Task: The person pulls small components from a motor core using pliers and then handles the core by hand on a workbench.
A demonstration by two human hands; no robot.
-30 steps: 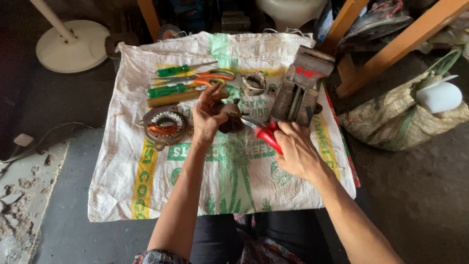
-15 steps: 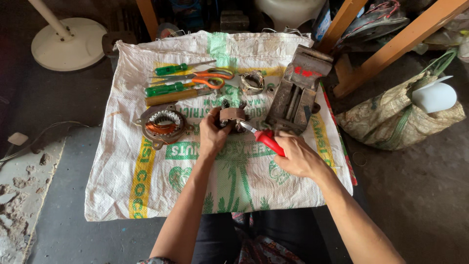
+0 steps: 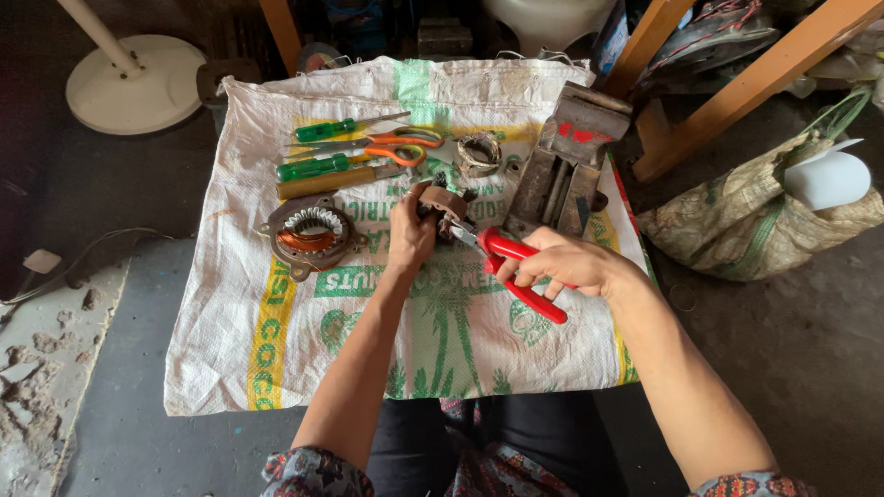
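Note:
My left hand (image 3: 411,232) grips a small rusty brown metal part (image 3: 447,202) above the white woven sack (image 3: 460,350) spread as a work mat. My right hand (image 3: 564,263) holds red-handled pliers (image 3: 516,274), whose jaws touch the brown part. A round motor stator with copper windings (image 3: 311,234) lies just left of my left hand.
At the back of the sack lie two green-handled screwdrivers (image 3: 318,147), a wooden-handled tool (image 3: 333,180), orange scissors (image 3: 403,147) and a small metal ring (image 3: 479,153). A grey metal vise (image 3: 564,162) sits at right. A white fan base (image 3: 133,81), wooden legs (image 3: 764,74) and a woven bag (image 3: 764,221) surround.
Both hands have shifted slightly toward the middle of the sack, still with the brown part and the pliers. The pliers' jaws stay at the part.

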